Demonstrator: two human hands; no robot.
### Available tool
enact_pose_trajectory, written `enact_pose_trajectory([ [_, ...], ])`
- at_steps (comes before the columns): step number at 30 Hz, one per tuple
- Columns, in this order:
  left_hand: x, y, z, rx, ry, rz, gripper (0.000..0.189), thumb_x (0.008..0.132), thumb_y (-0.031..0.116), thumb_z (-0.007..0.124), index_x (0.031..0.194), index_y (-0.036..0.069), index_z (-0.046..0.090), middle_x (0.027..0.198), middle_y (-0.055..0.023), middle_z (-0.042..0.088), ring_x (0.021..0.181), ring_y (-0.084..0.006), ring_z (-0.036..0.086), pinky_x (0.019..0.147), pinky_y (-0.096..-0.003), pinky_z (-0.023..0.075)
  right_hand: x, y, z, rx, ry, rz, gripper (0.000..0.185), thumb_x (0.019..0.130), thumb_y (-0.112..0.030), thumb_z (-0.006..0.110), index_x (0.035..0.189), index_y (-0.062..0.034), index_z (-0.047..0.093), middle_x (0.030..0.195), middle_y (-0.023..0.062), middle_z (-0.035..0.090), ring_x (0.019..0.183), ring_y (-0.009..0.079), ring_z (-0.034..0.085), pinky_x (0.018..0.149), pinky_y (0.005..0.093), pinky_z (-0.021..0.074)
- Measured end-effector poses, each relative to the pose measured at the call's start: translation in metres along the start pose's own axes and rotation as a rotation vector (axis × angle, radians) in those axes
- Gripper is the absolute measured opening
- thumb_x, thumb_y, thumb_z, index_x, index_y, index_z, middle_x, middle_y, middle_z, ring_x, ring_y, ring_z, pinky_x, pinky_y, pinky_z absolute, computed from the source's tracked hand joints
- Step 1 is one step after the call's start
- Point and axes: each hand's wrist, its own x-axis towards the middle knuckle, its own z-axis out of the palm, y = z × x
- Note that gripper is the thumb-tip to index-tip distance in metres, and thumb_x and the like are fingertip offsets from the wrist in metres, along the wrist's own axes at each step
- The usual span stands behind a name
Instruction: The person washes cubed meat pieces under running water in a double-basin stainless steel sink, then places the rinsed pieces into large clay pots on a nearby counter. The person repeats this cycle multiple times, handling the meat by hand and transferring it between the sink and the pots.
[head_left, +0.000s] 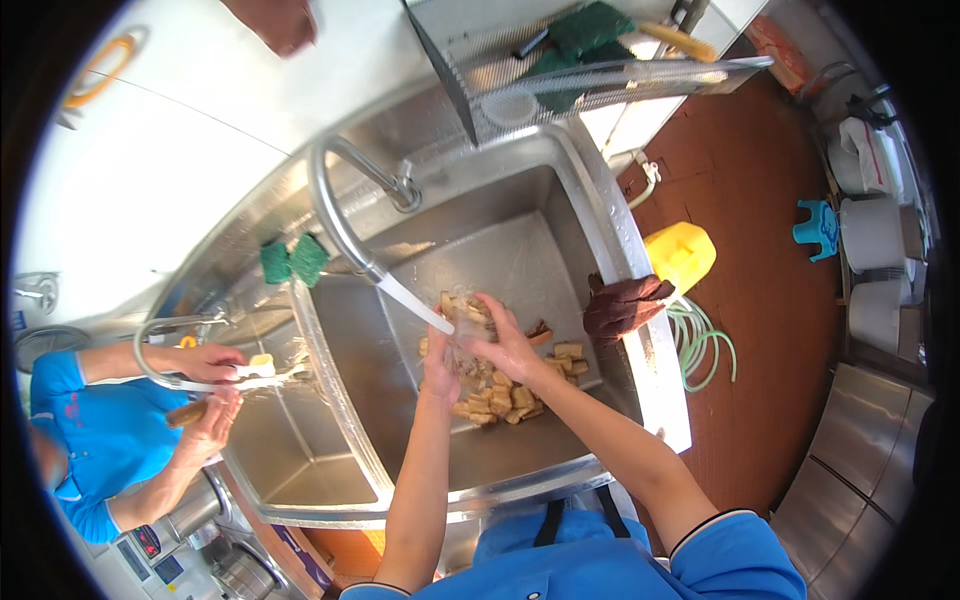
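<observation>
My left hand (441, 369) and my right hand (511, 346) are cupped towards each other over the right basin of a stainless steel sink (480, 232). Wet tan food chunks (457, 306) are held between them. Water runs onto them from a white hose end (416, 301) fitted to the curved metal faucet (322, 180). Splashing blurs the space between my palms, and the hose partly covers my left fingers. More cut tan chunks (499, 401) lie in a loose pile on the basin floor below. A reddish-brown piece (540, 337) lies beside my right hand.
A co-worker (112, 435) at the left basin holds a wooden-handled tool (187, 412) and a pale piece under another faucet. Green scouring pads (292, 259) sit on the divider. A brown cloth (626, 306) drapes the right rim, near a yellow container (681, 255). A mesh rack (540, 82) stands behind.
</observation>
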Motion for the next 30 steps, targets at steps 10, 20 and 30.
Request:
enact_pose_trajectory([
  [10,-0.036,0.097,0.073,0.122,-0.171,0.196,0.057,0.096,0.018,0.052,0.149,0.014,0.029,0.135,-0.0097,0.050,0.123,-0.0238,0.052,0.102,-0.0378,0.0444,-0.005,-0.078,0.012,0.607,0.099,-0.064,0.089,0.085,-0.050,0.067,0.154,-0.0183,0.021,0.144,0.0243,0.031,0.136,0.0368,0.032,0.112,0.0408,0.0285],
  [20,-0.039,0.092,0.050,-0.120,-0.085,0.297,0.049,0.102,0.042,0.042,0.145,0.020,0.033,0.135,-0.0065,0.053,0.121,-0.0244,0.055,0.099,-0.0393,0.0487,0.007,-0.091,0.048,0.128,0.283,-0.250,0.085,0.076,-0.047,0.074,0.147,-0.0177,0.038,0.129,0.0238,0.044,0.121,0.0403,0.044,0.105,0.0429,0.0360],
  [30,-0.030,0.076,0.052,-0.375,-0.037,0.385,0.052,0.099,0.030,0.051,0.146,0.022,0.030,0.133,-0.0034,0.053,0.122,-0.0222,0.053,0.100,-0.0395,0.0472,0.010,-0.096,0.042,0.090,0.284,-0.389,0.071,0.083,-0.038,0.070,0.145,-0.0158,0.042,0.125,0.0202,0.046,0.116,0.0342,0.045,0.102,0.0420,0.0364],
])
